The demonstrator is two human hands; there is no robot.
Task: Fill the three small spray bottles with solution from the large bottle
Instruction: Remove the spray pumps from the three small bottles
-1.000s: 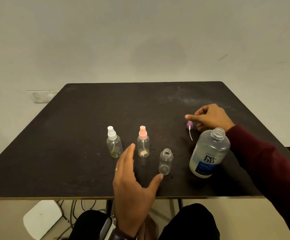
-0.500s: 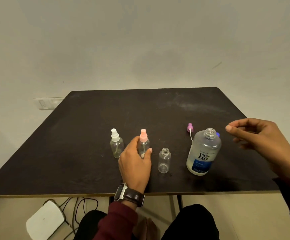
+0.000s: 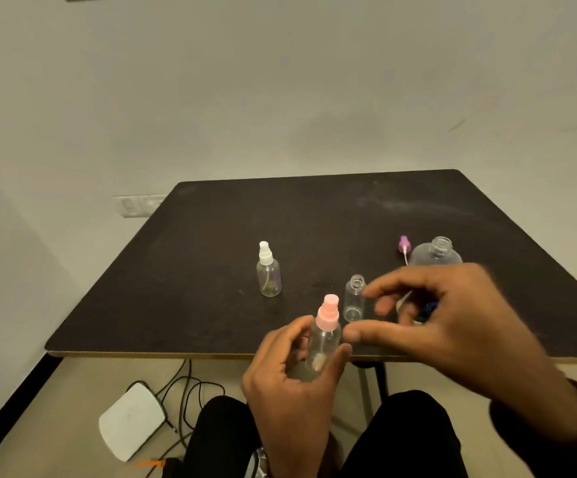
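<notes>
My left hand (image 3: 290,384) holds the small clear spray bottle with the pink cap (image 3: 325,336) upright, lifted near the table's front edge. My right hand (image 3: 452,326) hovers just right of that pink cap, fingers spread and empty. An uncapped small bottle (image 3: 354,298) stands on the dark table (image 3: 211,236) behind them. The white-capped small bottle (image 3: 268,270) stands further left. The large open bottle (image 3: 437,253) is at the right, its lower half hidden by my right hand. A purple spray cap (image 3: 403,246) lies beside it.
A white box (image 3: 132,419) and black cables (image 3: 190,391) lie on the floor under the table's left front. My legs in dark trousers (image 3: 400,439) sit below the front edge. A wall socket plate (image 3: 135,205) is at the far left.
My left hand took hold of the pink-capped bottle and lifted it toward me. My right hand swung left from beside the large bottle to the pink cap.
</notes>
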